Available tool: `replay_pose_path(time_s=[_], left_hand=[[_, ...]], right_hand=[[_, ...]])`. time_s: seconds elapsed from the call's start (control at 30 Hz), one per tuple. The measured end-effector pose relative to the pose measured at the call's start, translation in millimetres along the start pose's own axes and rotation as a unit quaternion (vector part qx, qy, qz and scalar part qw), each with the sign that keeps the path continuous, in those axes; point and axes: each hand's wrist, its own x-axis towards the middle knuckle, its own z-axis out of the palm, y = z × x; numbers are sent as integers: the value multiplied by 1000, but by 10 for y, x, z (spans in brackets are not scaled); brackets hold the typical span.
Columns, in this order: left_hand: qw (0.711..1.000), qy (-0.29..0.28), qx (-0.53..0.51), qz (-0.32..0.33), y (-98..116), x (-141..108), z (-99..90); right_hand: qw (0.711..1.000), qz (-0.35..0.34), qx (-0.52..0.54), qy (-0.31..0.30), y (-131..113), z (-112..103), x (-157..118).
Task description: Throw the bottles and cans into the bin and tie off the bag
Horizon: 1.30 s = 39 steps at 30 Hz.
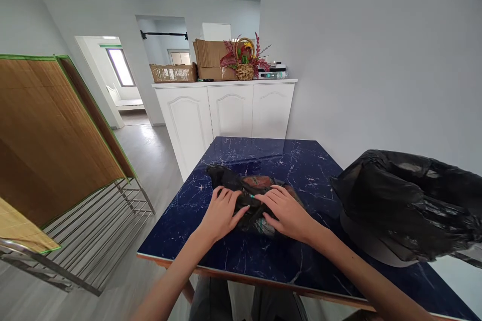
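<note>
A thin black plastic bag (222, 176) lies on the dark blue marbled table (241, 256), with reddish and pale packaged items showing through or beside it. My left hand (223, 210) is on the bag's left part, its fingers curled into the plastic. On the right part rests my right hand (282, 208), the fingers bent over the dark film and the thumb below them. Between the hands the plastic is bunched, and a small teal bit shows there. What the items are, I cannot make out.
A bin (371, 243) lined with a large black bag stands at the table's right. A white cabinet (229, 110) holds cardboard boxes (214, 57) and a flower basket (244, 71). A metal rack (101, 235) with bamboo mats is at left.
</note>
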Motion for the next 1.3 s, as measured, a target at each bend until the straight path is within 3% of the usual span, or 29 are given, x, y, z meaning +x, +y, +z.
replay_pose_path(time_s=[0.2, 0.33, 0.5, 0.63, 0.77, 1.0, 1.13, 1.3], left_hand=[[994, -66, -46, 71, 27, -260, -220], [992, -87, -80, 49, 30, -529, -337], [994, -96, -56, -13, -137, -766, -207], [994, -58, -42, -77, -255, -842, -69], [988, -46, 13, -147, -289, -785, -43], [970, -98, 86, -204, -410, -506, -57], [975, -101, 51, -191, -512, -337, -6], [989, -65, -28, -126, -563, -233, 39]], right_hand=[[997, -47, 27, -53, -96, -287, -347], [995, -42, 25, -92, -261, -446, -635], [995, -1, 47, -91, -342, -471, -899], [993, 40, 76, -78, -318, -388, -1048], [992, 78, 66, -71, -265, -240, -1157], [991, 132, 20, -19, -174, -56, -1239], [986, 165, -18, 8, -114, -6, -1270], [981, 186, -43, 13, -49, 38, -1355]])
